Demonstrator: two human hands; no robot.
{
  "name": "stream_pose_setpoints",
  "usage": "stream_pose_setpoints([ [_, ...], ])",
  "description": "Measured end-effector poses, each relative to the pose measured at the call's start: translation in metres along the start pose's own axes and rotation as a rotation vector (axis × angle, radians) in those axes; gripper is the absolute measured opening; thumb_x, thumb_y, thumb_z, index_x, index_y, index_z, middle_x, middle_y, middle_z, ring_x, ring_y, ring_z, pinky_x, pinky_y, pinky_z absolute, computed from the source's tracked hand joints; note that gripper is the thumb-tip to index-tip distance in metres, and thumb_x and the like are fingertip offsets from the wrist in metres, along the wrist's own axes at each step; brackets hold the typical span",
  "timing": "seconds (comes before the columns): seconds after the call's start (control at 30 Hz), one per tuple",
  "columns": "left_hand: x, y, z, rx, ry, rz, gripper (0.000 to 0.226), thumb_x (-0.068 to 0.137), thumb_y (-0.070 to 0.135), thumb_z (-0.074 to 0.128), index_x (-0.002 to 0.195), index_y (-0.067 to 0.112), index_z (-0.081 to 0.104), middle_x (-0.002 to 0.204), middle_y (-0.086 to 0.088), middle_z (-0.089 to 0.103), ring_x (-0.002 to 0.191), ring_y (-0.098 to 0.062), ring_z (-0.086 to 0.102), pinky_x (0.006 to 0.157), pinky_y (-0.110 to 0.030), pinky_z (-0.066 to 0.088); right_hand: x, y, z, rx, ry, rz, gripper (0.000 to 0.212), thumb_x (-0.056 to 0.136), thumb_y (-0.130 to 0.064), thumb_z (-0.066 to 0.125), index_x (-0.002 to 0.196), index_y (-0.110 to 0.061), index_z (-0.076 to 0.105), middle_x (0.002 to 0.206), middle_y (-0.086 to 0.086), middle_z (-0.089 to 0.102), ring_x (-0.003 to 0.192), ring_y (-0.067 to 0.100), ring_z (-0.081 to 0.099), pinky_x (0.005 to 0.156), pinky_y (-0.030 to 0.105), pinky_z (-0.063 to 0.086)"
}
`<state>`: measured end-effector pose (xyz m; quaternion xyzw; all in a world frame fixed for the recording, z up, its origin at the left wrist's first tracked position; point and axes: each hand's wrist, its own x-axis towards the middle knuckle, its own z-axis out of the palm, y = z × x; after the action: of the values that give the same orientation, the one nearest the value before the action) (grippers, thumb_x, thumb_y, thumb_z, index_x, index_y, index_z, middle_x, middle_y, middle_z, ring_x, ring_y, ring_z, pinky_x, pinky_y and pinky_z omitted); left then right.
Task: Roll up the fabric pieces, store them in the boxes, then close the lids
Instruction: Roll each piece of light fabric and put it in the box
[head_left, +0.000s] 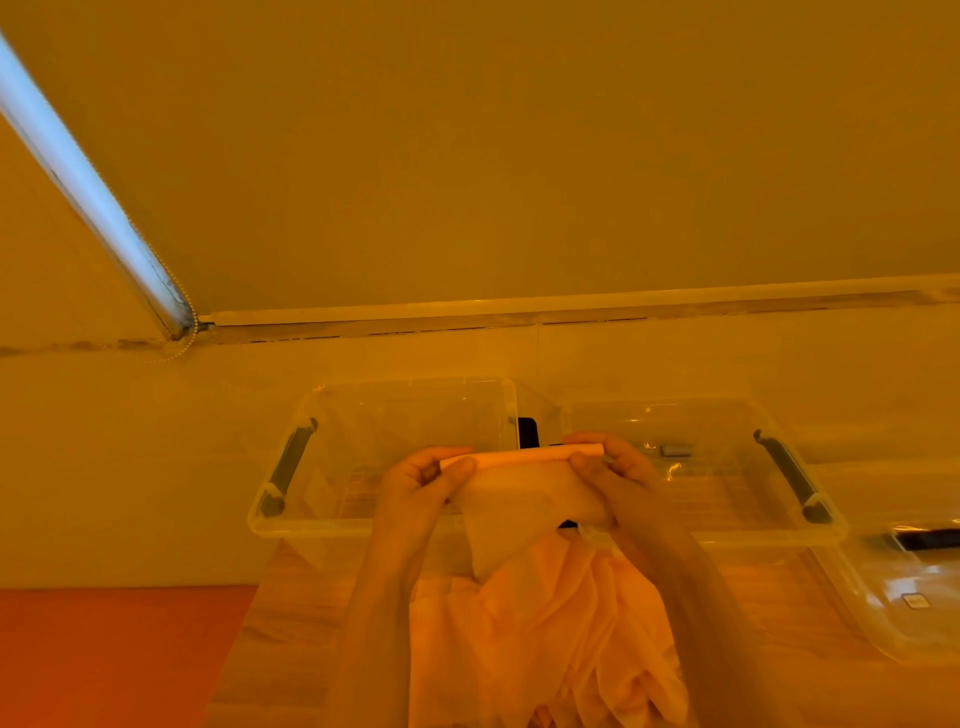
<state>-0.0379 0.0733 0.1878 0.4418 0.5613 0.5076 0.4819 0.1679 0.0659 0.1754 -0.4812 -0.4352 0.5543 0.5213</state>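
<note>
A pile of fabric pieces (545, 649) lies closest, crumpled on the table (291, 639), soft and pale orange in this light. One fabric piece (519, 499) comes up out of the pile. It hangs from the two hands.

The top edge of this piece is rolled into a thin tube. The left hand (415, 493) pinches the left end of the tube, with the thumb on the near side and the fingers curled behind it. The right hand (618, 483) pinches the right end the same way. Both hands hold the piece up in the air, in front of the boxes.

Behind the hands are two clear boxes, side by side and both open. The left box (291, 525) has a dark handle on its left side. The right box (800, 535) has a dark handle on its right side. A clear lid (893, 608) lies on the table just to the right of it.

A wall (467, 156) stands behind the boxes.
</note>
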Motion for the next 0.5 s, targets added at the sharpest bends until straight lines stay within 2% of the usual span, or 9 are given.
stream_pose_setpoints([
  [0.07,-0.0009,0.0001,0.0002,0.033,0.005,0.029,0.013,0.089,0.016,0.062,0.082,0.026,0.067,0.076,0.006,0.066,0.070,-0.008,0.059,0.056,-0.021,0.045,-0.0013,-0.0028,0.0003,0.013,-0.013,0.007,0.018,0.096,-0.016,0.053,0.103,-0.024,0.068,0.094,0.003,0.068,0.081,0.025,0.065,0.060,0.037,0.054],
  [0.2,-0.0020,0.0021,0.0016,0.037,-0.003,0.049,0.010,0.092,0.019,0.059,0.085,0.024,0.065,0.079,0.000,0.063,0.070,-0.013,0.058,0.053,-0.023,0.044,-0.0020,-0.0048,0.0012,0.043,-0.034,0.008,0.019,0.095,-0.016,0.054,0.099,-0.025,0.070,0.092,0.009,0.068,0.080,0.032,0.062,0.066,0.047,0.052],
  [0.33,-0.0034,0.0038,0.0019,0.006,0.012,0.045,0.011,0.090,0.016,0.061,0.087,0.025,0.066,0.070,0.003,0.055,0.062,-0.007,0.051,0.048,-0.017,0.040,-0.0028,-0.0044,0.0016,0.046,-0.017,0.008,0.020,0.095,-0.014,0.055,0.096,-0.025,0.072,0.091,0.011,0.067,0.078,0.037,0.057,0.068,0.050,0.046],
  [0.43,-0.0054,0.0052,0.0029,-0.026,0.004,0.024,0.010,0.090,0.016,0.062,0.086,0.024,0.067,0.065,0.007,0.055,0.055,-0.002,0.049,0.047,-0.016,0.038,-0.0036,-0.0048,0.0028,0.067,0.014,0.037,0.018,0.092,-0.010,0.058,0.097,-0.019,0.072,0.094,0.010,0.068,0.083,0.037,0.059,0.071,0.050,0.047],
  [0.5,-0.0059,0.0051,0.0038,-0.043,0.002,0.028,0.009,0.090,0.021,0.061,0.085,0.024,0.068,0.071,0.008,0.058,0.059,-0.002,0.049,0.051,-0.018,0.037,-0.0040,-0.0067,0.0037,0.066,0.036,0.050,0.013,0.090,-0.013,0.062,0.097,-0.017,0.072,0.093,0.006,0.070,0.085,0.033,0.063,0.073,0.051,0.049],
])
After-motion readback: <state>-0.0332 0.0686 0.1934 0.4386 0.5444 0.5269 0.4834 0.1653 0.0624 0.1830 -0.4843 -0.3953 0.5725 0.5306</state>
